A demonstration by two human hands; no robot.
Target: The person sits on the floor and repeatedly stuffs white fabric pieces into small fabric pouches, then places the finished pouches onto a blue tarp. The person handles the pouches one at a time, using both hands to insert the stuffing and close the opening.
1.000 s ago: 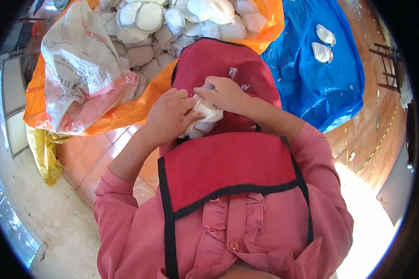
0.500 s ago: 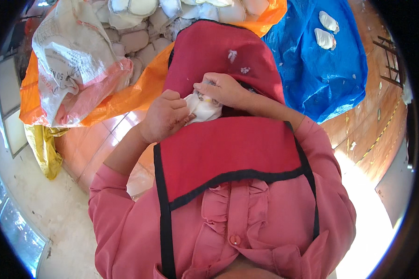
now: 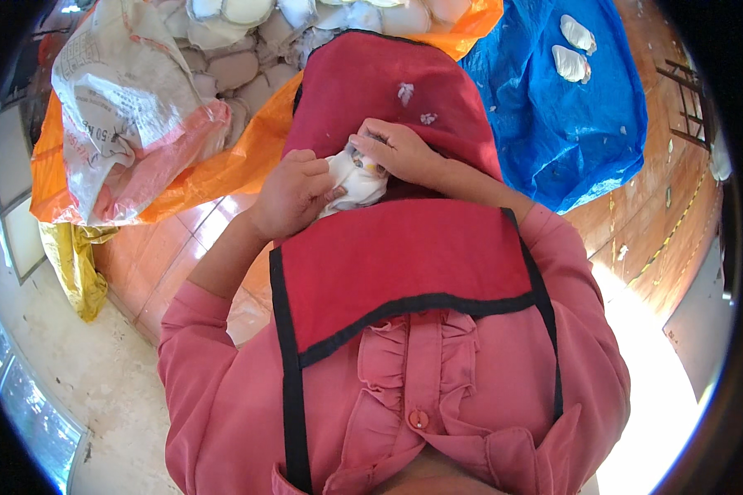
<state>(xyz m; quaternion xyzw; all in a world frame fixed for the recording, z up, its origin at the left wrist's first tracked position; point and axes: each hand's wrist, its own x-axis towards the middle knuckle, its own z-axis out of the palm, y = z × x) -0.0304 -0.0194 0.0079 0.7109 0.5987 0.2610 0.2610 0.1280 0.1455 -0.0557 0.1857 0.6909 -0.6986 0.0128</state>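
Observation:
A small white cloth piece, like a soft-toy part with dark and yellow marks on it [image 3: 357, 186], is held between my two hands above my lap. My left hand [image 3: 291, 195] is closed on its left side, fingers curled and thumb pressed against the cloth. My right hand [image 3: 398, 153] grips the far right end, its fingers bent over the marked part. Whatever lies under the right fingers is hidden. Beneath the hands spreads the dark red apron [image 3: 363, 91], with tufts of white stuffing [image 3: 405, 93] on it.
An orange sack [image 3: 260, 148] full of white padded pieces [image 3: 237, 69] lies at the far left, a whitish woven bag [image 3: 115, 91] over its side. On the right, a blue sheet [image 3: 545, 124] bears two white stuffed pieces [image 3: 571, 63]. A yellow bag [image 3: 78, 264] hangs lower left.
The hands have shifted slightly, and more of the white piece with its dark and yellow marks shows between them. Both hands keep their hold. The whole view has moved a little.

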